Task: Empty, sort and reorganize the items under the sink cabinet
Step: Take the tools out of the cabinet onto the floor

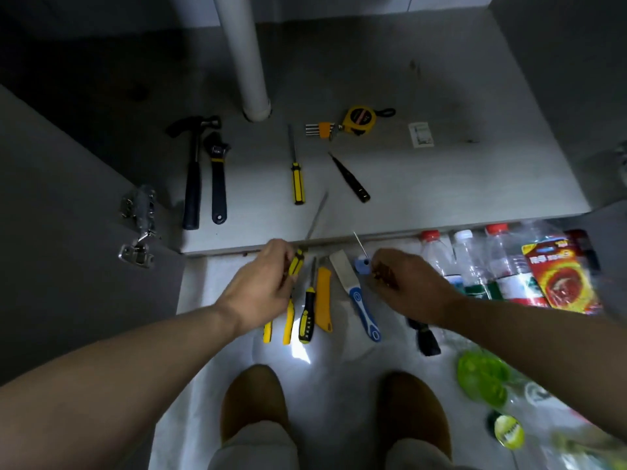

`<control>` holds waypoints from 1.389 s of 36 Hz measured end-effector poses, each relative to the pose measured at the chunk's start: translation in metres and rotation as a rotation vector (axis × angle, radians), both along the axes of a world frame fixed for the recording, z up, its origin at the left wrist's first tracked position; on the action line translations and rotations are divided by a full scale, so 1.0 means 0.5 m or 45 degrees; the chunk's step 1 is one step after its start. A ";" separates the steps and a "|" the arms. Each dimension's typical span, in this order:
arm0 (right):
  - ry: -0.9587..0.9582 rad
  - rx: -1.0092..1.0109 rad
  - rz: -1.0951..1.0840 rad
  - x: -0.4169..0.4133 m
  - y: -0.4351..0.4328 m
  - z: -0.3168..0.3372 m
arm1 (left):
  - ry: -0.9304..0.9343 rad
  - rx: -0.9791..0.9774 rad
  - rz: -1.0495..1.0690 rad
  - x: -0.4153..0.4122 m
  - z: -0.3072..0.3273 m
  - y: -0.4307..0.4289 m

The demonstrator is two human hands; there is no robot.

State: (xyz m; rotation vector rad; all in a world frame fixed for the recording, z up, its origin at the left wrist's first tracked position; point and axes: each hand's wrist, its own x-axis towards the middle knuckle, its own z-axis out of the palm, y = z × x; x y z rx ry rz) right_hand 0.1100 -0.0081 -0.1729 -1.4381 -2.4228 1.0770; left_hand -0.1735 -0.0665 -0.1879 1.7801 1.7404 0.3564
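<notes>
My left hand point(268, 283) has its fingers point(287, 270) curled round the yellow-and-black handle of a screwdriver point(297, 262) at the near edge of the cabinet floor point(441, 184). Its long shaft points far, and I judge it stiff, light and best held by that handle. My right hand point(403, 283) pinches a thin tool point(360, 247), probably slight and easily dropped. The cabinet holds a hammer point(193, 171), wrench point(217, 178) and tape point(358, 120); I cannot tell what the capped bottles point(475, 262) near right contain.

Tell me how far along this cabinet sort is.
Done: hammer, wrench and tape measure lie lined up on the cabinet floor. In hand: left hand grips a yellow screwdriver, right hand pinches a thin blue tool. Left: utility knife, scraper and bottles wait outside.
</notes>
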 end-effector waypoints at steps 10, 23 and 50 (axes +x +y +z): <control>-0.840 -0.372 -0.115 0.052 -0.021 -0.082 | -0.077 -0.709 -0.100 0.053 -0.053 -0.056; -0.515 -0.334 -0.369 0.056 -0.005 -0.102 | -0.583 -1.336 0.352 0.215 -0.091 -0.051; 0.056 0.344 -0.278 -0.088 0.176 0.004 | 0.181 0.307 0.340 0.054 0.033 0.190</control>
